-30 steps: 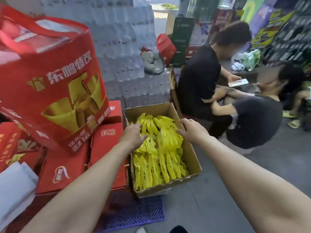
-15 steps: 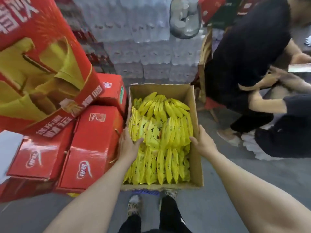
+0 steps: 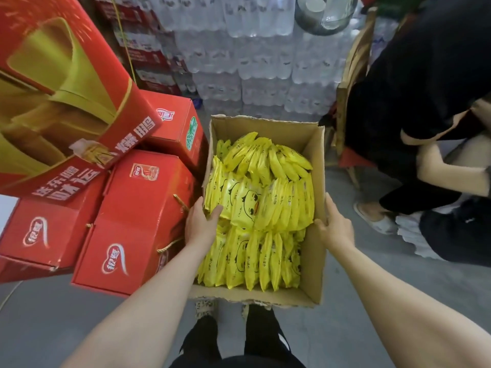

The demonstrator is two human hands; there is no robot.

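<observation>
One cardboard box (image 3: pixel 255 296): left hand (image 3: pixel 200 225) and right hand (image 3: pixel 336 228) each grasp a side wall; red cartons (image 3: pixel 138 221) crowd its left, open floor (image 3: pixel 366 293) on its right.

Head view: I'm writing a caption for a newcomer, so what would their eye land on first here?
The bright yellow packets filling the open cardboard box at centre stand out first, with the left hand and right hand gripping its side walls. Glossy red cartons are stacked just left of it, and wrapped bottled water packs rise behind.
</observation>
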